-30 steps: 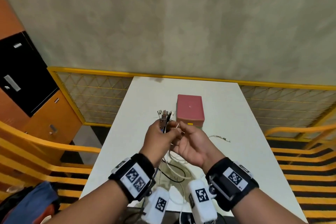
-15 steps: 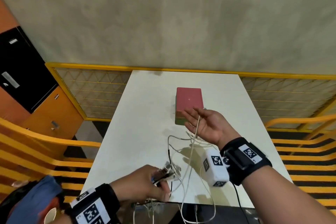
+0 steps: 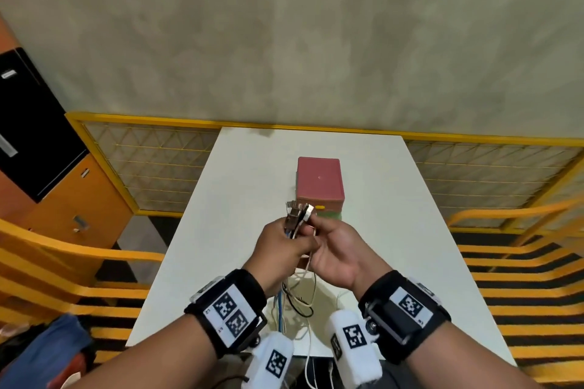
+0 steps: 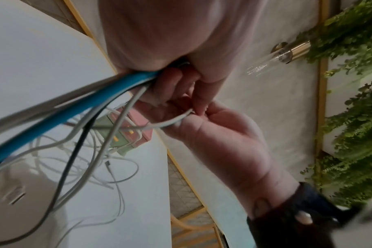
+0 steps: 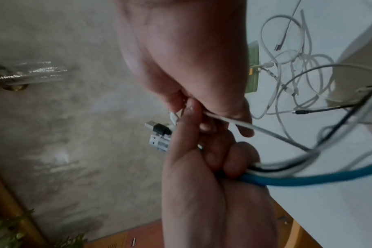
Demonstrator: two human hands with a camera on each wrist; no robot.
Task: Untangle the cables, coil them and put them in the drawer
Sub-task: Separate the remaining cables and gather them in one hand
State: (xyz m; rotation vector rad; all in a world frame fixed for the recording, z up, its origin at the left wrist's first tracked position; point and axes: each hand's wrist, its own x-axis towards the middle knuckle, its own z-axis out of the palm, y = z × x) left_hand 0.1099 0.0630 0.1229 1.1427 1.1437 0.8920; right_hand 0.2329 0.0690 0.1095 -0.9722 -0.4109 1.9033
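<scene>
1. While the head view takes in the whole white table [image 3: 240, 186] with its yellow railing [image 3: 148, 120] behind, only the wrist views show the loose cable loops [image 4: 78, 161] lying tangled on the tabletop, one thin metal plug among them.
2. Standing at the middle of the table, the pink drawer box [image 3: 319, 178] has its green lower part and yellow pull facing the person; the left wrist view shows it behind the hanging cables.
3. Half a second ago the hands were far apart, the right one raised and flat with white cable draped over it; now both meet just in front of the box.
4. Curled into a fist, the left hand [image 3: 278, 246] grips the cable bundle [image 3: 297, 215], whose USB plugs stick up out of it.
5. Below that fist the bundle hangs as a thick blue cable [image 5: 308, 179], a black one and several white ones, reaching the table.
6. Only the right wrist view shows the right hand [image 5: 181, 55] pinching a single white cable [image 5: 244, 125] between thumb and fingertips, close against the left hand.
</scene>
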